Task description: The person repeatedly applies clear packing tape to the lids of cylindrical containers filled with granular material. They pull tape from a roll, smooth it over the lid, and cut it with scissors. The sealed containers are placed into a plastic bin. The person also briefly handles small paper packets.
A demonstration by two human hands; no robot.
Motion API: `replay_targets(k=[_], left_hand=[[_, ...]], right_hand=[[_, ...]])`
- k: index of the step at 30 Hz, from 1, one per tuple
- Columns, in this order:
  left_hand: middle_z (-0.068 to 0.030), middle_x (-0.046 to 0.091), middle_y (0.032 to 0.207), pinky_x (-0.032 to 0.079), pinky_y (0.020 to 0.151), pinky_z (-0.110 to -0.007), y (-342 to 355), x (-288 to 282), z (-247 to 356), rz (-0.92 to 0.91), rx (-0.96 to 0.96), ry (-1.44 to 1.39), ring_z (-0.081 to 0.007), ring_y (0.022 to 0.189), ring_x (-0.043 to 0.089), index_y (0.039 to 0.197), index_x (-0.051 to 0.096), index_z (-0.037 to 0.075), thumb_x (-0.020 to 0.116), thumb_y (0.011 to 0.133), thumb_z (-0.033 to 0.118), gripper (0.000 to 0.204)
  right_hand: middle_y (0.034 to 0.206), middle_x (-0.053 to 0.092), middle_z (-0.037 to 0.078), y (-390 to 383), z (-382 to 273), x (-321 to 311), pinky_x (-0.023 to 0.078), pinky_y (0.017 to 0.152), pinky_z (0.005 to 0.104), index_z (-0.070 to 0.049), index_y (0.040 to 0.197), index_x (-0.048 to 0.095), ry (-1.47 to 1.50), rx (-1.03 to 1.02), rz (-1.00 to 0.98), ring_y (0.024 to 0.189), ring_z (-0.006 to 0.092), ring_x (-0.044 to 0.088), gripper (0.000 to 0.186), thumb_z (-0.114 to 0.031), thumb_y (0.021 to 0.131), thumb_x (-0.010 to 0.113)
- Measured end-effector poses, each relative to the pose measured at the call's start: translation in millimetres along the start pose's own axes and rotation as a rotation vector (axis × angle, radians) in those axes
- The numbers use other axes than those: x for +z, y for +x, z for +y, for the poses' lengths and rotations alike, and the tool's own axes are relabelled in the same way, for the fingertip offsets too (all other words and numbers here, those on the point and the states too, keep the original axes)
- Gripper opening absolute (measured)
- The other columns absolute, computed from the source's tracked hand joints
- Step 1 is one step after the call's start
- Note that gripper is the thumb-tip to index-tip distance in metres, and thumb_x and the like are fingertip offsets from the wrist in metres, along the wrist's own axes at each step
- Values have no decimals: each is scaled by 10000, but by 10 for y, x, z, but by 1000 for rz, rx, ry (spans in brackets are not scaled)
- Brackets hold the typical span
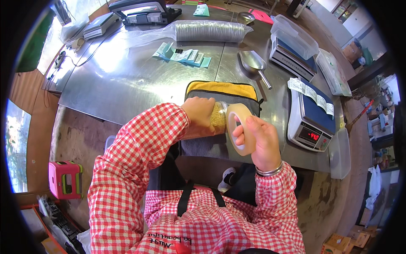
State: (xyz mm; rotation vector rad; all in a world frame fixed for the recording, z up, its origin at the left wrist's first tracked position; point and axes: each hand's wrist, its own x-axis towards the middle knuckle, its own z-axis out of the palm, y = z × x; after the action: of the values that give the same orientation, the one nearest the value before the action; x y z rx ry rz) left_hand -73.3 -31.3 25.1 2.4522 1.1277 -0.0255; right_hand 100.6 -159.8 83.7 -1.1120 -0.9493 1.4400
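My left hand is wrapped around a clear jar filled with yellow grains. The jar lies on its side, its mouth end pointing right. In my right hand is a wide roll of clear tape, with fingers through its core and the thumb on the outside. The roll stands upright against the jar's mouth end; whether the tape is stuck to the jar I cannot make out. Beneath both hands a grey cloth with a yellow band lies at the table's near edge.
On the steel table, a lit scale carrying a label strip stands right, behind it another scale under a clear tub. A metal scoop, blue-green labels and a bagged stack of lids lie farther back.
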Motion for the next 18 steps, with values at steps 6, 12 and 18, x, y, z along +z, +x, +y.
replay_targets(k=[6, 12, 18], left_hand=[[-257, 658, 933, 517, 796, -423, 71, -24, -127, -87, -39, -15, -393, 884, 650, 1079, 544, -57, 806, 538, 445, 783], [-258, 651, 999, 493, 858, -417, 211, -22, -224, -167, -36, -54, -384, 962, 635, 1162, 542, -45, 833, 534, 466, 860], [-226, 658, 1016, 480, 871, -379, 330, -40, -375, -254, -32, -251, -347, 969, 634, 1128, 586, -53, 829, 533, 503, 849]], right_hand=[[807, 660, 96, -165, 216, -50, 486, 616, 237, 46, 1030, 608, -60, 84, -4, 625, 118, 600, 345, -288, 961, 554], [819, 665, 102, -312, 637, -92, 486, 617, 239, 57, 1095, 586, -9, 129, 62, 652, 121, 609, 285, -197, 974, 543], [795, 656, 116, -229, 959, -102, 489, 617, 249, 45, 1064, 584, -24, 162, 96, 634, 140, 611, 304, -242, 969, 542]])
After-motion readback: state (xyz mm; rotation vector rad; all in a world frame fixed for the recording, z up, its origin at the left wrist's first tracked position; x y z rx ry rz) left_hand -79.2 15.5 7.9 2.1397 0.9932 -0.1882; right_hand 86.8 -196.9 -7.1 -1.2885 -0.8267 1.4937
